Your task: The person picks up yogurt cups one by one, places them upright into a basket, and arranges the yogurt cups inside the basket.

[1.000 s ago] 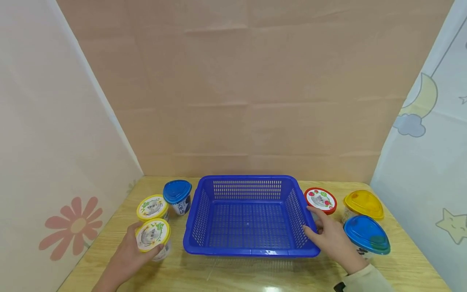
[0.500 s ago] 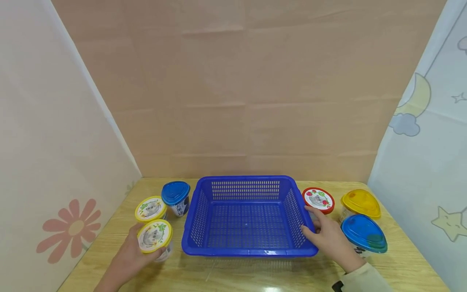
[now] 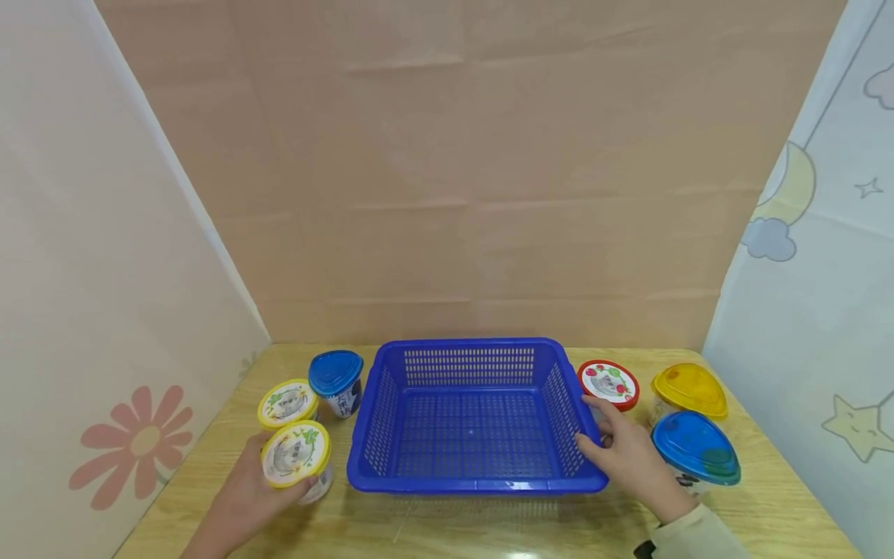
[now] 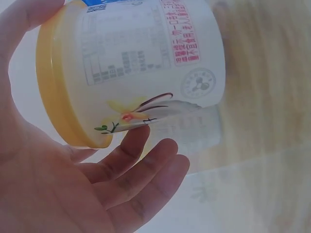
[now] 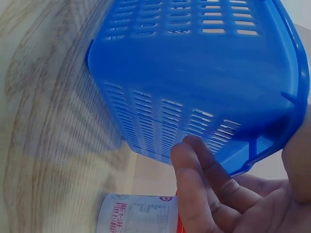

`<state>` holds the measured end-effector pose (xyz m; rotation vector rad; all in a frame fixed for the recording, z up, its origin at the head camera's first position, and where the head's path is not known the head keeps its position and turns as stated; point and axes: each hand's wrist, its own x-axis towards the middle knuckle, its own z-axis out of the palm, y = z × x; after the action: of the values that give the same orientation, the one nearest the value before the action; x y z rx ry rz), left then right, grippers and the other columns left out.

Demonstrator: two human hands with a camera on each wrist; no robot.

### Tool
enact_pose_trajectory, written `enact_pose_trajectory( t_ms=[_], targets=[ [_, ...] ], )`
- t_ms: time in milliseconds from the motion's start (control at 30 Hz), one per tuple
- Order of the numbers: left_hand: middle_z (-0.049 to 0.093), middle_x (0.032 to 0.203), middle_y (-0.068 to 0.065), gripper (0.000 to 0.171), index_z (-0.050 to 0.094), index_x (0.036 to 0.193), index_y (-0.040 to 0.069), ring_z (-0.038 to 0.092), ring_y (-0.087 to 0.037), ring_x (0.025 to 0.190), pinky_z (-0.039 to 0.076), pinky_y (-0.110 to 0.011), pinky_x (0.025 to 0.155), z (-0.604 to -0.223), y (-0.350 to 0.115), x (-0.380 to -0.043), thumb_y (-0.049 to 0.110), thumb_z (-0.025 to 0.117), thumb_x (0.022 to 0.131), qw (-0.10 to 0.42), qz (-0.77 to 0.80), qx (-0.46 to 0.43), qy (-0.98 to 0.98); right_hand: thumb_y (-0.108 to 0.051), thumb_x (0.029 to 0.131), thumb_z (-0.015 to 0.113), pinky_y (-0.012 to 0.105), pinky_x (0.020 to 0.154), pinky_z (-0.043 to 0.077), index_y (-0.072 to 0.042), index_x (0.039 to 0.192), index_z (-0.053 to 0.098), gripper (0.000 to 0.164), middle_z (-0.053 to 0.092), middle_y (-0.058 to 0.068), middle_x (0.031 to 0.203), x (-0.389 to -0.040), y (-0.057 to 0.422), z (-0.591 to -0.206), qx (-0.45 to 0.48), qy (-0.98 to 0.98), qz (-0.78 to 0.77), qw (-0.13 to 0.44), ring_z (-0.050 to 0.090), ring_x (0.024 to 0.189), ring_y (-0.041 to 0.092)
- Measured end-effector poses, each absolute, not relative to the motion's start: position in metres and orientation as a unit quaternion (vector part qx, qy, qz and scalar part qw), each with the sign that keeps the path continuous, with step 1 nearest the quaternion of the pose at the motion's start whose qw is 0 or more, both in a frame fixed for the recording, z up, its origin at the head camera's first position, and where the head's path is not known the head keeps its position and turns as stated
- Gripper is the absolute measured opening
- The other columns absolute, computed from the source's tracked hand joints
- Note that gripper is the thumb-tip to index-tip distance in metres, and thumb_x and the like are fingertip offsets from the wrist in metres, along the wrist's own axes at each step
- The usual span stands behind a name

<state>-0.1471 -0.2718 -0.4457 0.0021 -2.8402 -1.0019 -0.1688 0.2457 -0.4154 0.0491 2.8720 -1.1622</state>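
My left hand (image 3: 244, 493) grips a white cup with a yellow lid (image 3: 296, 455) at the left of the table, thumb on the near side. In the left wrist view the thumb is at the lid edge of this cup (image 4: 146, 63), which has a flower print and red lettering; several fingers curl beside its wall. My right hand (image 3: 632, 458) holds the right rim of a blue slotted plastic basket (image 3: 482, 485). Its thumb reaches over the rim, and in the right wrist view its fingers (image 5: 187, 162) lie along the outer wall. Nothing lies in the basket.
Behind the held cup stand another yellow-lidded cup (image 3: 288, 403) and a blue-lidded one (image 3: 336, 374). Right of the basket are a red-lidded cup (image 3: 609, 384), a yellow-lidded tub (image 3: 690, 390) and a blue-lidded tub (image 3: 695, 448). Paper screens enclose the table.
The left hand has shifted slightly right with its cup, a little away from the yellow-lidded cup behind. The right hand keeps its hold on the basket. The view has shifted slightly.
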Motion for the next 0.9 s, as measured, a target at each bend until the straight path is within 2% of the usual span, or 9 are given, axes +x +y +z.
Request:
enact_pose_trajectory(
  t_ms=[167,433,633,900],
  targets=[
    [0.056,0.122,-0.026,0.101,0.032,0.139,-0.01,0.06,-0.039,0.109,0.05,-0.057,0.088,-0.434,-0.266,-0.144,0.044,0.088,0.074,0.095,-0.328,-0.018,-0.94,-0.021,0.091,0.07,0.041,0.064,0.061,-0.004,0.148,0.037,0.068,0.065,0.03,0.119,-0.169,0.245,-0.414,0.02,0.921,-0.387,0.025,0.072,0.09,0.033],
    [0.054,0.126,-0.027,0.111,0.028,0.144,-0.008,0.059,-0.04,0.109,0.052,-0.057,0.081,-0.417,-0.252,-0.139,0.055,0.085,0.072,0.102,-0.292,-0.002,-0.951,-0.019,0.09,0.071,0.04,0.063,0.061,-0.004,0.148,0.038,0.068,0.068,0.027,0.113,-0.169,0.244,-0.417,0.02,0.914,-0.404,0.025,0.072,0.084,0.028],
    [0.051,0.123,-0.024,0.107,0.026,0.144,-0.006,0.059,-0.037,0.105,0.052,-0.052,0.08,-0.403,-0.243,-0.138,0.052,0.084,0.075,0.12,-0.312,0.005,-0.942,-0.019,0.091,0.071,0.04,0.063,0.061,-0.004,0.148,0.037,0.069,0.069,0.025,0.112,-0.169,0.244,-0.417,0.021,0.911,-0.411,0.028,0.072,0.084,0.027],
    [0.047,0.125,-0.023,0.106,0.026,0.145,-0.005,0.057,-0.037,0.104,0.053,-0.051,0.078,-0.381,-0.228,-0.146,0.047,0.086,0.075,0.161,-0.331,-0.01,-0.93,-0.02,0.091,0.07,0.041,0.064,0.061,-0.003,0.149,0.036,0.069,0.068,0.027,0.113,-0.169,0.244,-0.414,0.024,0.916,-0.398,0.031,0.072,0.084,0.028]
  ],
)
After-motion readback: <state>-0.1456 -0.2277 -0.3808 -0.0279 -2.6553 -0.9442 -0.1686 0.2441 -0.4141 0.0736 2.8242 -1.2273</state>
